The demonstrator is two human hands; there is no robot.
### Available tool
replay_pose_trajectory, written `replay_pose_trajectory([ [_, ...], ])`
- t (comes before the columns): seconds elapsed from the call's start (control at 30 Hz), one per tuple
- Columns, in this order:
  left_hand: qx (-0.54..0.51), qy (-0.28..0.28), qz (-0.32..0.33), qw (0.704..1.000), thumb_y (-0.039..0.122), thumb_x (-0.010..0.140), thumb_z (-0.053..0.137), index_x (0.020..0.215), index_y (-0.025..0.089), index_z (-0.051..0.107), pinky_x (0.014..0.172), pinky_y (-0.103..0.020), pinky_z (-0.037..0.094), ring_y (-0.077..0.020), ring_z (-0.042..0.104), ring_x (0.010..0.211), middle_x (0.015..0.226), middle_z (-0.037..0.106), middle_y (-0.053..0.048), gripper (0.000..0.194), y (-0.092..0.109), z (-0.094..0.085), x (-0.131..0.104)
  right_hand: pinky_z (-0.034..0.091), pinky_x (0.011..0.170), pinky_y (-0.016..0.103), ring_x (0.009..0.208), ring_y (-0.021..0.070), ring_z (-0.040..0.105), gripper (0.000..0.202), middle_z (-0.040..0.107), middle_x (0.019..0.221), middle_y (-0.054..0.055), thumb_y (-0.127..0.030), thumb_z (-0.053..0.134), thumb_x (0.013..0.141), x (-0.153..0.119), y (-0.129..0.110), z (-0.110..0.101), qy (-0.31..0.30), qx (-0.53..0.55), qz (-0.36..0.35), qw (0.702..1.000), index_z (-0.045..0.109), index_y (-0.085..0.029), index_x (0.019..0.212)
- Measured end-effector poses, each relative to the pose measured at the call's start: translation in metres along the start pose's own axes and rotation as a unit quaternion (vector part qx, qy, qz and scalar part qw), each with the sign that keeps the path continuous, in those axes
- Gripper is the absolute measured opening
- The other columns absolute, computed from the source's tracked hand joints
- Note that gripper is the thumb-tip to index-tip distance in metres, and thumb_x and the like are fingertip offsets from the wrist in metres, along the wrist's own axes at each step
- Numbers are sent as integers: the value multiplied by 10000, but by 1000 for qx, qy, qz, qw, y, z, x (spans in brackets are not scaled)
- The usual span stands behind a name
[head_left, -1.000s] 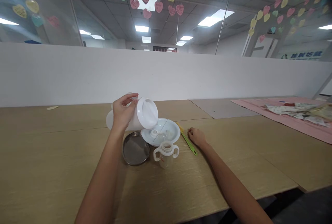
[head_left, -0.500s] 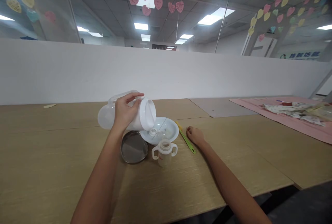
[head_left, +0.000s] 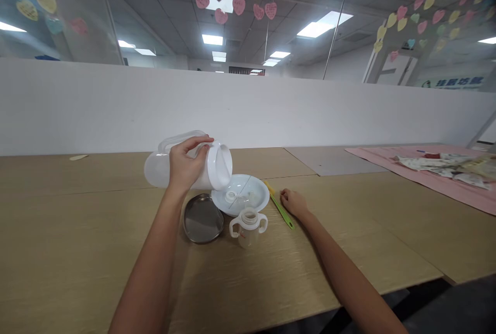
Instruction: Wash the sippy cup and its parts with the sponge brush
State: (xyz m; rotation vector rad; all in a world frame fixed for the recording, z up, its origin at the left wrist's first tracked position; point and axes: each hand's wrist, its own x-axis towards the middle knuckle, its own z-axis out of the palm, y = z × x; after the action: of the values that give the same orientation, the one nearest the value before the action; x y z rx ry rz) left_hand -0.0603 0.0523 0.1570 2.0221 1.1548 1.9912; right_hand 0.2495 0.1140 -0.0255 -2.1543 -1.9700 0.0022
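Observation:
My left hand (head_left: pixel 188 164) grips a translucent pitcher (head_left: pixel 157 170) with a white lid, tilted on its side with the lid to the right, over the left edge of a white bowl (head_left: pixel 261 188). Small clear and white parts lie in the bowl. In front of it stands an uncapped baby bottle (head_left: pixel 248 232) with two white handles. A round metal tray (head_left: pixel 203 219) lies left of the bottle. My right hand (head_left: pixel 293 203) rests on the table with curled fingers, beside a green-handled brush (head_left: pixel 282 212); whether it holds anything is hidden.
The wooden table (head_left: pixel 85 241) meets a low white wall (head_left: pixel 116 109) at the back. On the right, a pink cloth (head_left: pixel 426 181) bears patterned fabric (head_left: pixel 434 164). A small beige piece (head_left: pixel 78 157) lies at the back left.
The pitcher in my left hand has risen slightly. My right hand still rests by the brush, and the whole view has shifted a little.

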Motion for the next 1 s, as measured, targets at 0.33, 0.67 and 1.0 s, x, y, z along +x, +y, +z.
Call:
replay_pose_trajectory([
  [0.33, -116, 207, -139, 961, 294, 664, 628, 943, 163, 631, 722, -262, 519, -151, 634, 767, 855, 675, -53, 309, -18, -10, 9, 325, 629, 228, 883, 186, 582, 307, 640, 952, 94, -279, 362, 885, 4, 4, 3, 0, -8, -13, 1000, 590, -171, 1060],
  [0.67, -119, 21, -135, 983, 226, 584, 664, 870, 140, 663, 630, -252, 491, -146, 602, 640, 660, 646, -22, 298, 47, -14, -4, 325, 630, 223, 884, 189, 576, 301, 637, 927, 101, -271, 376, 875, 3, 5, 4, -1, 2, -13, 1000, 591, -158, 1053],
  [1.0, -159, 205, -201, 945, 212, 551, 700, 943, 140, 630, 571, -207, 447, -107, 565, 621, 704, 626, -7, 405, -5, -46, 14, 322, 617, 226, 868, 189, 578, 297, 638, 932, 100, -267, 369, 875, 4, 5, 5, 0, -7, -25, 1000, 595, -160, 1035],
])
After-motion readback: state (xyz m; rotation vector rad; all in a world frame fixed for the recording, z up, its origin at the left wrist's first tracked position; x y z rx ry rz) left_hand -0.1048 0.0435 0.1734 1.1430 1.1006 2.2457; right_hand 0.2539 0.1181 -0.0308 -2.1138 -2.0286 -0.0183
